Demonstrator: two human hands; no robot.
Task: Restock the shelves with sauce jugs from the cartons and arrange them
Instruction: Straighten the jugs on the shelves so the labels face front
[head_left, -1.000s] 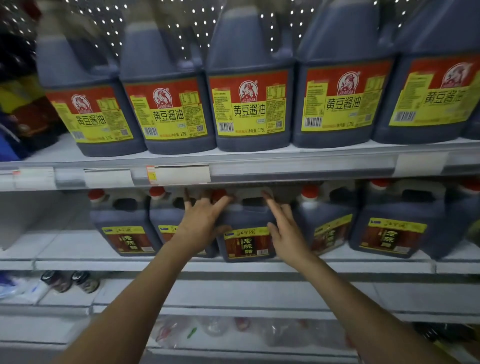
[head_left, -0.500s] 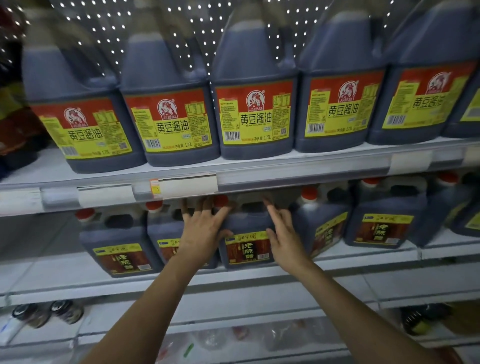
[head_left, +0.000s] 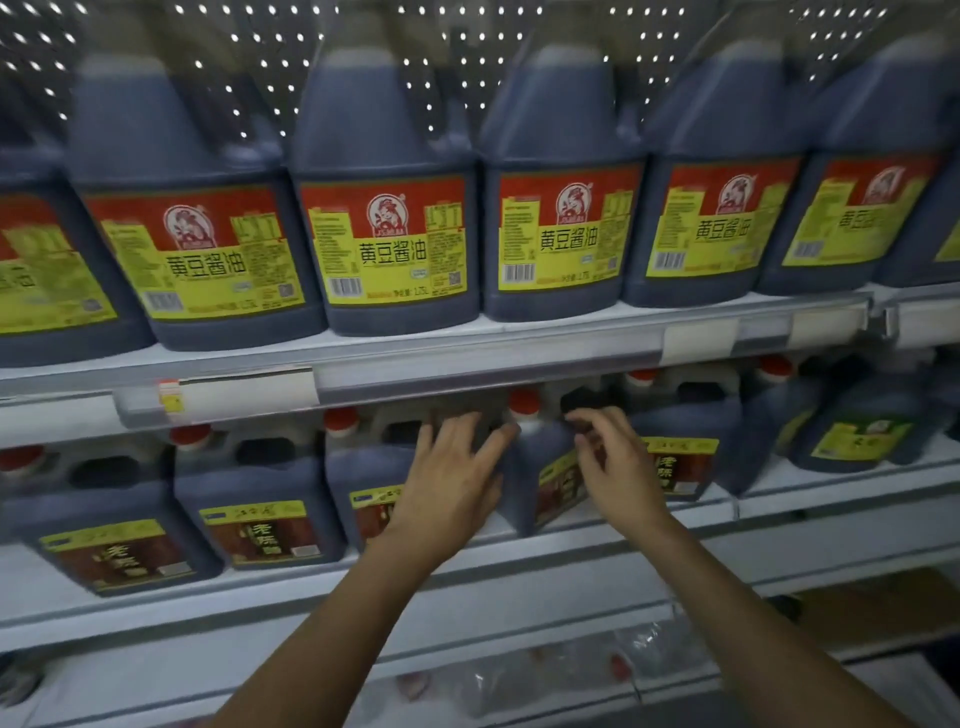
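Two hands at one turned jug on the middle shelf, centre of the frame.

Head view: the left hand (head_left: 452, 483) lies flat with spread, straight fingers against the side of a dark red-capped jug (head_left: 540, 467), bracing it, while the right hand (head_left: 618, 462) has its fingers curled near the jug's handle; whether they actually grip it I cannot tell through the blur. That jug stands angled, its label facing right of its neighbours' labels, so the hands appear placed to swing it square with the row. Across the upper half of the frame, the yellow-labelled jugs (head_left: 395, 244) already face forward along the upper shelf (head_left: 519, 358). No carton shows.
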